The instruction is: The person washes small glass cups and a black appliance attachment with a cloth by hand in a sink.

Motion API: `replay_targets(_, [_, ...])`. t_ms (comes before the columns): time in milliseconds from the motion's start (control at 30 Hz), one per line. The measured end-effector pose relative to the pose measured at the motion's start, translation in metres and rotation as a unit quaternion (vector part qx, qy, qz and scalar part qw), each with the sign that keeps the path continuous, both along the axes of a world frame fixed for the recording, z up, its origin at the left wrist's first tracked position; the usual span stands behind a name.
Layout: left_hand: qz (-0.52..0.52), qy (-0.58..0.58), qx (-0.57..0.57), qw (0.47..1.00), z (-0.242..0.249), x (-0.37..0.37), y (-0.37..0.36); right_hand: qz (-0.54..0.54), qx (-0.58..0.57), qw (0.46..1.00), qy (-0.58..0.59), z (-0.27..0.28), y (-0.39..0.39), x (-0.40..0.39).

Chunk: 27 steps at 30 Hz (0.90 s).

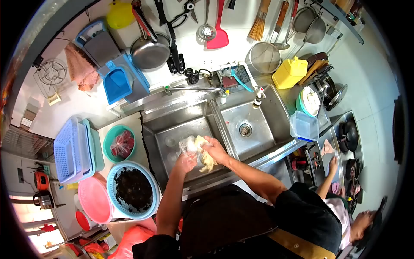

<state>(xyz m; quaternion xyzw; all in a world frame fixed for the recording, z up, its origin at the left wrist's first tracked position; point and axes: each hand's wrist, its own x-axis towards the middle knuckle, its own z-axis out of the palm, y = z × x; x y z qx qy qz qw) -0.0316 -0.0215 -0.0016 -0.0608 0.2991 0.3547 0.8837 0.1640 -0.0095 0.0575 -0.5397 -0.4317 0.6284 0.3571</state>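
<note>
Fingers [208,140] clenched: right hand [217,152] round ragged, lumpy, pale-yellow clump [208,161], left hand [186,161] round crinkled clear plastic [187,144].

White wall [189,47] behind a steel double sink [174,123].

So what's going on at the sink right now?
One person has both hands over the left basin of a double sink. The left hand holds a crumpled clear plastic bag, and the right hand a pale yellow clump, part of it hanging down. To the left sit a green bowl with a bagged dark red item and a blue basket of dark stuff. On the right, a second person reaches over a counter.
</note>
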Motion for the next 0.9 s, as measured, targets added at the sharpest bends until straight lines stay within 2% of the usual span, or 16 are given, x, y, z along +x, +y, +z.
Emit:
replay_targets(100, [-0.039,0.03,-0.033,0.998,-0.031,0.001,-0.005,0.023,0.095,0.995,-0.029,0.001,0.018,0.0])
replay_targets(167, [-0.055,0.097,0.0,0.994,-0.047,0.002,-0.01,0.092,0.121,0.971,-0.184,0.0,0.018,0.008])
replay_targets(233, [-0.088,-0.044,0.092,0.991,-0.083,-0.011,-0.022,0.183,0.09,0.923,-0.326,-0.002,0.01,0.019])
replay_targets(267, [-0.073,0.064,0.027,0.995,-0.092,-0.01,-0.033,0.212,0.076,0.91,-0.349,-0.014,0.002,0.026])
replay_targets(300, [-0.103,0.232,0.026,0.967,-0.091,-0.002,-0.039,0.169,0.046,0.928,-0.329,-0.028,-0.008,0.031])
replay_targets(333, [-0.133,0.391,0.024,0.911,-0.093,0.008,-0.045,0.133,0.009,0.944,-0.302,-0.038,-0.013,0.037])
replay_targets(367, [-0.162,0.536,0.019,0.828,-0.095,0.015,-0.051,0.096,-0.031,0.955,-0.277,-0.049,-0.018,0.043])
replay_targets(400, [-0.209,0.565,0.017,0.798,-0.109,0.016,-0.057,0.085,-0.022,0.947,-0.308,-0.058,-0.02,0.049])
replay_targets(467, [-0.303,0.613,0.018,0.73,-0.166,0.017,-0.069,0.03,0.012,0.961,-0.274,-0.065,-0.025,0.058])
replay_targets(533, [-0.372,0.665,0.071,0.644,-0.249,0.014,-0.079,-0.014,-0.017,0.98,-0.197,-0.093,-0.028,0.068])
replay_targets(567, [-0.405,0.685,0.097,0.598,-0.274,0.015,-0.089,-0.053,0.054,0.981,-0.178,-0.123,-0.034,0.074])
replay_targets(633, [-0.497,0.671,0.153,0.529,-0.28,0.016,-0.089,-0.043,0.046,0.986,-0.156,-0.114,-0.036,0.081])
replay_targets(700, [-0.358,0.64,-0.071,0.676,-0.325,0.017,-0.085,-0.057,0.048,0.988,-0.135,-0.1,-0.034,0.082])
replay_targets(733, [-0.384,0.629,-0.06,0.673,-0.324,0.018,-0.088,-0.062,0.045,0.989,-0.124,-0.096,-0.036,0.082])
replay_targets(833, [-0.46,0.593,-0.026,0.66,-0.304,0.012,-0.077,0.016,-0.002,0.967,-0.255,-0.08,-0.031,0.086])
replay_targets(900, [-0.503,0.569,0.001,0.65,-0.293,0.01,-0.071,0.043,-0.028,0.963,-0.263,-0.068,-0.026,0.082])
